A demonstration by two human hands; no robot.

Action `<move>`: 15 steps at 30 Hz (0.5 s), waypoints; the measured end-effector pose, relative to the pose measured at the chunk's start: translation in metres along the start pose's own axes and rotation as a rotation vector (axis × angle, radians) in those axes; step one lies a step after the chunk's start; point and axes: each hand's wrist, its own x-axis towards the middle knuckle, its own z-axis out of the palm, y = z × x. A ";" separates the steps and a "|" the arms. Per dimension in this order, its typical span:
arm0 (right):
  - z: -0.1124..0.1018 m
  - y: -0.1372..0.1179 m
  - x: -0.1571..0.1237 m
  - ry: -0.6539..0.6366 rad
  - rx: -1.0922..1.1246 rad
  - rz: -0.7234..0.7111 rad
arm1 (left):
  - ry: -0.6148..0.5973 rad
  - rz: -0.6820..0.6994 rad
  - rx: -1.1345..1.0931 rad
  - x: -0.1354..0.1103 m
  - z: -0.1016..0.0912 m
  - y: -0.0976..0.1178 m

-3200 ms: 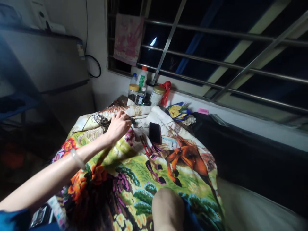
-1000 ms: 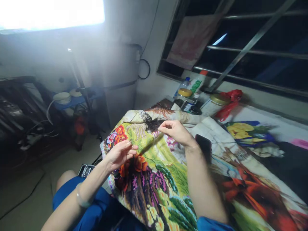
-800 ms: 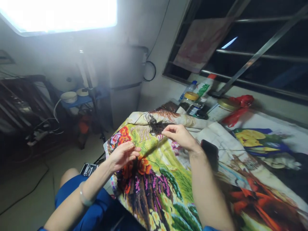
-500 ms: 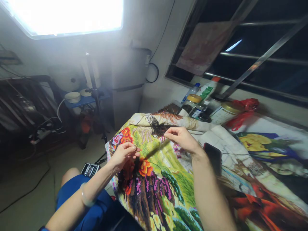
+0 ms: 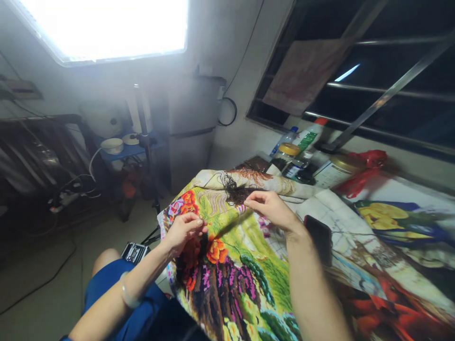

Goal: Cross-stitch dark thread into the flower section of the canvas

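Observation:
A colourful cross-stitch cloth (image 5: 249,244) with flowers and green hills is spread over my lap and the table. Above its left part, my left hand (image 5: 186,229) is closed in a pinch on a thin thread. My right hand (image 5: 268,207) also pinches, fingertips together, beside a tangled bundle of dark thread (image 5: 236,192) lying on the cloth. A fine line of thread runs faintly between the two hands. Whether a needle is in either hand is too small to make out.
A dark phone (image 5: 319,239) lies right of my right forearm. Behind stand a yellow-lidded jar (image 5: 288,150), bottles and a large tin (image 5: 334,170) near a red plastic bag (image 5: 373,163). A bright lamp (image 5: 121,28) on a stand (image 5: 144,123) is at upper left.
The view has shifted slightly, so everything sits a little lower and further right. Both hands keep their pinches, and their positions over the cloth look nearly the same.

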 end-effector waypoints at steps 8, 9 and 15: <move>-0.013 0.011 0.006 0.644 0.146 0.017 | 0.046 0.117 0.213 -0.005 -0.018 0.010; -0.019 0.015 0.006 0.744 0.169 0.023 | 0.069 0.146 0.264 -0.006 -0.024 0.012; -0.033 0.036 0.011 0.877 0.269 0.021 | 0.148 0.183 0.444 -0.015 -0.045 0.016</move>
